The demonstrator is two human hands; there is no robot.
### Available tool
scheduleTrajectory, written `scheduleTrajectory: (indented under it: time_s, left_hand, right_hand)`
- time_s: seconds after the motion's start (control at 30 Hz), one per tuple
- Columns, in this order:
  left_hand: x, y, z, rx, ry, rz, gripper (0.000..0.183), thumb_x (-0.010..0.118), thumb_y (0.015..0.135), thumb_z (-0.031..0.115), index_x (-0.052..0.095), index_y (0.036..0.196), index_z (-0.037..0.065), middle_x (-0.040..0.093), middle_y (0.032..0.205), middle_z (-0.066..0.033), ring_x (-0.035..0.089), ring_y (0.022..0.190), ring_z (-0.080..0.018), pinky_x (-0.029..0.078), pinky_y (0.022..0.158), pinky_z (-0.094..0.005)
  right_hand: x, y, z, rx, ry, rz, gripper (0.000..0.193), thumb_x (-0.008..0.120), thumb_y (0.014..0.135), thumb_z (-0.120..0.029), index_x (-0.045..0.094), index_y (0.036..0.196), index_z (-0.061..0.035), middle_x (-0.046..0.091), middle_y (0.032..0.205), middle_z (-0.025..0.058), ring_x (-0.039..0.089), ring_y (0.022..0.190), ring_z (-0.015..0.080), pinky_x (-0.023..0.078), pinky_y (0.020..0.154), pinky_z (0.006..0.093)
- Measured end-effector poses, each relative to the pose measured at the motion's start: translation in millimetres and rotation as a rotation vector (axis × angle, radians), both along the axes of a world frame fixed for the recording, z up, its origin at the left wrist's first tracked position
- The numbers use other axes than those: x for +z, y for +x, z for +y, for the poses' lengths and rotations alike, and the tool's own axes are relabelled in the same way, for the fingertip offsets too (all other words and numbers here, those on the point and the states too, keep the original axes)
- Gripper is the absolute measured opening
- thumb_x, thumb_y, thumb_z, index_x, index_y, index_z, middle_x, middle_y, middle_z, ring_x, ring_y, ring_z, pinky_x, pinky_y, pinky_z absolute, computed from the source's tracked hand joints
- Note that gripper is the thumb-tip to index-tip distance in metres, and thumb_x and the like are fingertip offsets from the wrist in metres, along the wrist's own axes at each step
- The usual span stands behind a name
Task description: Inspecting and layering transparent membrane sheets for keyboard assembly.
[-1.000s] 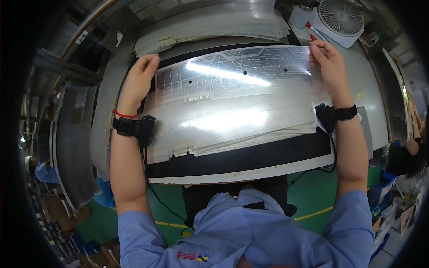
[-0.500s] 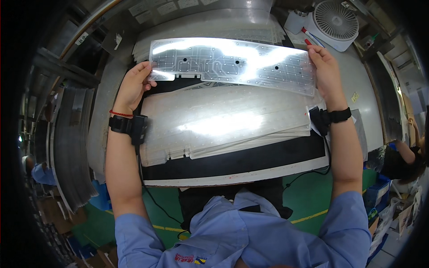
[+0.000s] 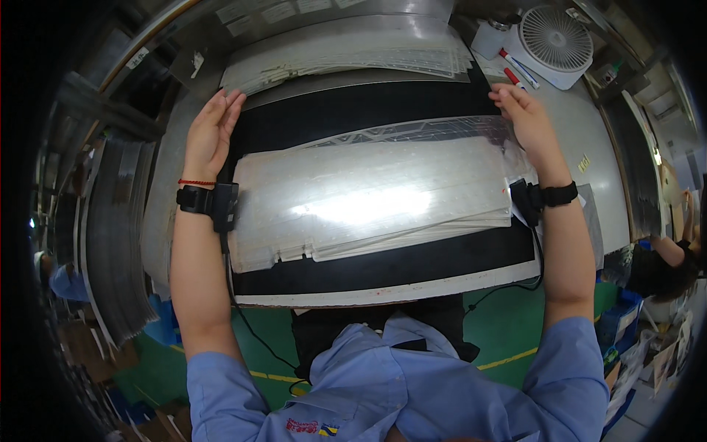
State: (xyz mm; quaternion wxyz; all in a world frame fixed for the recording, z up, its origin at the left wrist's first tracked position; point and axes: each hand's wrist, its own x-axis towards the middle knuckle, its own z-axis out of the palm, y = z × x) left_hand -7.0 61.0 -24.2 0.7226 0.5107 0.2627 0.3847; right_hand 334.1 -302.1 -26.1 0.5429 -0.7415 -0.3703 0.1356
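My left hand [image 3: 211, 135] is raised at the left edge of a black mat [image 3: 294, 121], fingers stretched out and holding nothing. Across from it, my right hand [image 3: 525, 121] hovers by the mat's right edge, its fingers loosely bent, apart and empty. Between my forearms lies a near stack of clear, thin plastic sheets [image 3: 353, 184], glossy with reflected light and notched along the front edge. Behind its top edge shows a sheet with printed circuit lines [image 3: 442, 130], partly covered. A far stack of similar clear sheets [image 3: 346, 55] spreads across the back of the table, beyond my hands.
A white fan [image 3: 556, 40] stands at the back right, beside a bottle [image 3: 489, 38], a red marker [image 3: 514, 78] and a blue-and-white pen. Tall stacks of sheets [image 3: 118, 221] rise at the left. Cables hang from both wrist devices [image 3: 224, 206]. Another person [image 3: 666, 261] is at the far right.
Both hands have let go of the clear circuit-printed sheet they held by its ends. It is no longer above the mat, and the far stack now shows fully.
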Motion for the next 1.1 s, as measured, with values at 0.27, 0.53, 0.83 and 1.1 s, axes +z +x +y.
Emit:
scheduleTrajectory:
  time_s: [0.27,0.53,0.83,1.1]
  left_hand:
    - [2.9,-7.1,-0.8,-0.104,0.054,0.186,0.036,0.049,0.1,0.023,0.049,0.127,-0.001,0.06,0.122,-0.0142,0.06,0.107,-0.019,0.051,0.088,-0.0255]
    - [13.3,-3.5,-19.7,-0.262,0.045,0.373,0.041,0.047,0.101,0.031,0.049,0.129,0.001,0.062,0.119,-0.0115,0.062,0.101,-0.0154,0.05,0.086,-0.0257]
    - [10.2,-5.2,-13.0,-0.387,0.241,0.498,0.019,0.051,0.099,0.023,0.059,0.106,0.007,0.062,0.089,0.0019,0.056,0.077,-0.0051,0.048,0.071,-0.0208]
    - [-1.4,-6.7,0.2,-0.248,0.227,0.33,0.016,0.05,0.1,0.019,0.058,0.108,0.007,0.063,0.089,0.0006,0.048,0.065,-0.0026,0.042,0.06,-0.0166]
  right_hand:
    - [14.5,-20.7,-1.1,0.151,-0.38,-0.275,0.027,0.066,0.088,-0.023,0.068,0.107,-0.0028,0.062,0.098,0.0058,0.058,0.088,0.0162,0.046,0.079,0.0277]
    - [9.9,-12.2,0.6,0.144,-0.095,-0.25,0.013,0.068,0.086,-0.014,0.068,0.095,-0.0036,0.059,0.092,0.002,0.056,0.081,0.0103,0.044,0.073,0.0245]
    - [13.7,-14.7,0.8,0.013,-0.101,-0.053,0.017,0.063,0.092,-0.017,0.067,0.097,-0.0022,0.062,0.085,-0.0023,0.055,0.076,0.0066,0.043,0.067,0.0218]
    - [15.0,-9.7,0.1,-0.033,0.139,0.374,0.022,0.05,0.095,-0.016,0.064,0.107,-0.0037,0.06,0.086,-0.0014,0.055,0.075,0.0066,0.046,0.063,0.0214]
